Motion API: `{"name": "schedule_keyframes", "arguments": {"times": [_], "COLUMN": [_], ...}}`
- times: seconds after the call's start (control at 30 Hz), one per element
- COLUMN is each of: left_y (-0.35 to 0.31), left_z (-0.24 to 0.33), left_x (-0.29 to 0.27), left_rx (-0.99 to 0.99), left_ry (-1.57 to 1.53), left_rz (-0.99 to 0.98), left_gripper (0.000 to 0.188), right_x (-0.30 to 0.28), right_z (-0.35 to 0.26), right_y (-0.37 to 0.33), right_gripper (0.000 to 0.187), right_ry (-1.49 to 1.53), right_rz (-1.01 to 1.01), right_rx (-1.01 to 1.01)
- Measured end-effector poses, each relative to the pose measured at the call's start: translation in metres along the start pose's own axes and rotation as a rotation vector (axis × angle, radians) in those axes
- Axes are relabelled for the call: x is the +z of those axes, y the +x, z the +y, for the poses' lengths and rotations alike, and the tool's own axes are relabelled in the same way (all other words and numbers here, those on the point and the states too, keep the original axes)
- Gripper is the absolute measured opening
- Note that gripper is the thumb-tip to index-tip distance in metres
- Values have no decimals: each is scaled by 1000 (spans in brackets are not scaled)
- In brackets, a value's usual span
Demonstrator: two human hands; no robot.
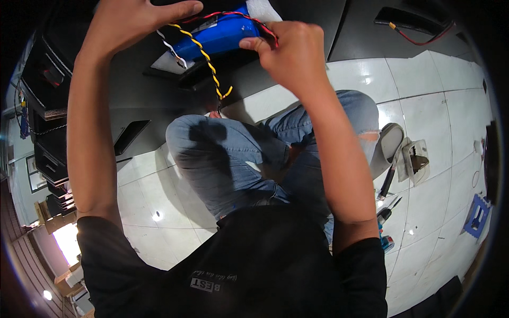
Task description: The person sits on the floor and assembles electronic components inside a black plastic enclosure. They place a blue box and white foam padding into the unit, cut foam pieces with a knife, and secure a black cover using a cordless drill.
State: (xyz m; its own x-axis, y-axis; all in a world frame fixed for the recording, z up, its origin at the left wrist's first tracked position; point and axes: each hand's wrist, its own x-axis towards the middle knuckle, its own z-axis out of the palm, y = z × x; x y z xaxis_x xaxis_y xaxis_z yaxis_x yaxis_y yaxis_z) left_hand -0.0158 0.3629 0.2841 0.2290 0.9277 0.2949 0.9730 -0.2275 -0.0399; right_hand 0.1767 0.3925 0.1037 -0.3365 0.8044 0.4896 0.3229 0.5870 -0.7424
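A blue wrapped pack (228, 33) lies on white foam (262, 9) in an opening of a dark cabinet. Across the pack runs a red-and-black twisted wire (233, 13), and its right end goes into my right hand (294, 53), which is closed on it with the thumb towards the pack. My left hand (130, 24) is over the pack's left side, thumb stretched out above the wires; its other fingers are cut off by the upper edge. A yellow-and-black twisted wire (204, 53) hangs down from the pack towards my knee. Beside it dangles a white wire (169, 47).
Another dark cabinet (366, 32) at the upper right has a slot with a red wire (429, 41) sticking out. On the tiled floor (424, 116) to my right lie a black-handled tool (388, 180), a teal-and-black power drill (386, 228) and a blue plate (477, 215). My crossed legs are below the cabinet.
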Motion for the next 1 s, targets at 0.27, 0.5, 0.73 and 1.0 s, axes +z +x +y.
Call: {"name": "schedule_keyframes", "arguments": {"times": [0.27, 0.5, 0.73, 1.0], "left_y": [-3, 1, 6, 33], "left_z": [-8, 51, 80, 90], "left_x": [-8, -9, 20, 50], "left_rx": [-137, 21, -3, -57], "left_ry": [133, 503, 491, 457], "left_rz": [-136, -19, 202, 125], "left_gripper": [92, 104, 108, 108], "right_x": [21, 32, 63, 66], "right_z": [16, 43, 54, 58], "right_y": [4, -51, -29, -15], "right_gripper": [41, 40, 45, 38], "right_ry": [-73, 977, 1752, 1826], "right_rz": [77, 310, 14, -41], "right_rx": [-56, 312, 536, 517]}}
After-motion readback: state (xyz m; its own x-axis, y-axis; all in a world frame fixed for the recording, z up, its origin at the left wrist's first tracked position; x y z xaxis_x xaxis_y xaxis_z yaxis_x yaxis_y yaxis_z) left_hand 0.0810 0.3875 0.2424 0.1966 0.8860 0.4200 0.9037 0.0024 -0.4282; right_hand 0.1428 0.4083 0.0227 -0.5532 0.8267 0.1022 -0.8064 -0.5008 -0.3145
